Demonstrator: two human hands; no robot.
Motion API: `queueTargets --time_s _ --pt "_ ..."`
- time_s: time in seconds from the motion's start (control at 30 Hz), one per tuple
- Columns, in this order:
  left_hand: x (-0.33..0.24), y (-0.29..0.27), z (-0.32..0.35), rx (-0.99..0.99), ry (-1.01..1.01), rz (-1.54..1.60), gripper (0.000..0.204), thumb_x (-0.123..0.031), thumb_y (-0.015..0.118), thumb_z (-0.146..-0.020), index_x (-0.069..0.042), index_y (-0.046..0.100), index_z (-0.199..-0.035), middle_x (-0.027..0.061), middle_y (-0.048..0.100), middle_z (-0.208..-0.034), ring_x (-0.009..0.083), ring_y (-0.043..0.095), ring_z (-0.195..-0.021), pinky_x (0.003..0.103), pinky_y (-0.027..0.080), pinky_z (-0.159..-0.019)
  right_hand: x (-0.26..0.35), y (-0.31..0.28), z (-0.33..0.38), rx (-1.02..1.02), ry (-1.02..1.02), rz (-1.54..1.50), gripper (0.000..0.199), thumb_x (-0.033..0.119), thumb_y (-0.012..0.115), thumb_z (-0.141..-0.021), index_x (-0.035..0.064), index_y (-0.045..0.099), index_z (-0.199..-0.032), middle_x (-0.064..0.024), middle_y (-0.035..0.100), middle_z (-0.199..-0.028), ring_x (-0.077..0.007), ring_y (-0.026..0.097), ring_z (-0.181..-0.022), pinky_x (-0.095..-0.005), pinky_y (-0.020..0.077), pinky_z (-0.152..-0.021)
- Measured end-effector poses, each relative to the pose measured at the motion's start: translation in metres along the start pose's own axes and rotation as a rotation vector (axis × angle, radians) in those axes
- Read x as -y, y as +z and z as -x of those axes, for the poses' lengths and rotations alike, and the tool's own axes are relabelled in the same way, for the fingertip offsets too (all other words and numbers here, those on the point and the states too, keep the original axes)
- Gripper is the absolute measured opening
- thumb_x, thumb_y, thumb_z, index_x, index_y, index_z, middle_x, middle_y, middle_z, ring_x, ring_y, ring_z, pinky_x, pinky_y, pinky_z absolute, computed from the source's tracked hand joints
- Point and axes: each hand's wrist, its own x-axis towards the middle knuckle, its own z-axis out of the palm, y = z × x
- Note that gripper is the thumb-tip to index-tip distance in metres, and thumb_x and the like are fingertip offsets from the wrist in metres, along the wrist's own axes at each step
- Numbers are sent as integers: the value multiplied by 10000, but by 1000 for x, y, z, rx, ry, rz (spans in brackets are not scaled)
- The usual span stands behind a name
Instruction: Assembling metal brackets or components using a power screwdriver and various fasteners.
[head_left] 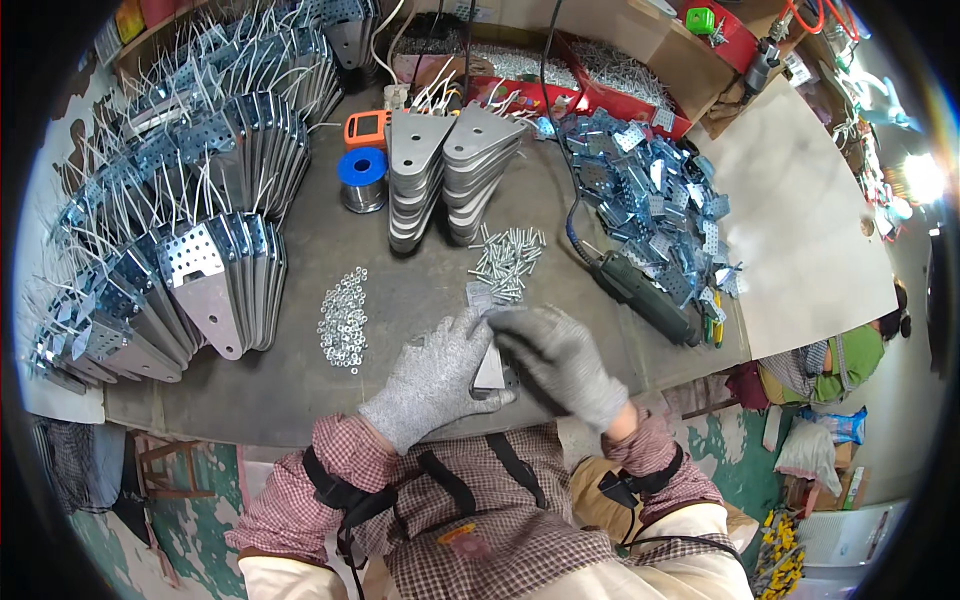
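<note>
My left hand (432, 382), in a grey knit glove, is closed around a small grey metal plate (490, 371) near the table's front edge. Its thumb lies along the near side of the plate, and the fingers reach over the far end. Over the right side of the same piece is my gloved right hand (562, 365), blurred by motion, its fingertips bent toward the left hand's. Whether those fingers pinch anything is hidden. Just beyond the hands lies a heap of screws (508, 262). Left of them is a scatter of small nuts (343, 320).
Two stacks of triangular plates (418, 160) stand beyond the screws, beside a solder spool (362, 182) and an orange device (367, 128). Wired brackets (215, 290) crowd the left. At right lie perforated plates (650, 205) and a dark corded tool (645, 298); red bins (590, 118) stand behind.
</note>
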Motion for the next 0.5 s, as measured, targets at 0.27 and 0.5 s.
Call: queueTargets --time_s 0.27,0.5 --pt "-15 -6 -10 57 34 -16 948 -595 761 -791 -146 408 -1548 172 543 -1294 346 586 -1189 470 522 -971 -62 -38 -49 172 -167 634 280 69 583 -887 28 610 -1163 -148 647 -1125 -352 649 -1082 -442 542 -913" --pt "-11 -6 -6 14 36 -18 915 -554 761 -810 -199 387 -1567 158 529 -1325 343 566 -1216 468 511 -990 -31 -56 -38 126 -2 398 286 110 627 -876 48 626 -1155 -167 623 -1072 -367 654 -990 -458 535 -846"
